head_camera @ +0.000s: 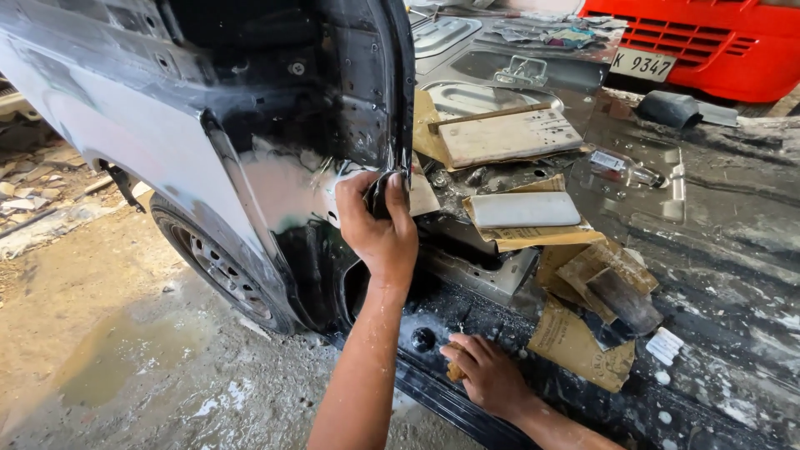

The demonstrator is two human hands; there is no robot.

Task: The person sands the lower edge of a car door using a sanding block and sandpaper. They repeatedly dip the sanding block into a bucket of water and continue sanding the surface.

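My left hand (379, 229) is raised against the rear edge of a black car body panel (250, 125) and is shut on a dark folded piece of sandpaper (385, 193), pressing it to the door-opening pillar. My right hand (487, 377) rests lower down on the wet black door sill (433, 392), fingers curled around a small brown scrap (455, 372), probably sandpaper. The panel around the left hand shows dull, rubbed grey patches.
A rear wheel (221, 267) sits below the panel over wet, muddy ground (125, 358). On the stripped car floor lie brown sandpaper sheets (579, 342), a white block (523, 210), a wooden board (508, 137) and a small bottle (627, 171). A red vehicle (708, 42) stands behind.
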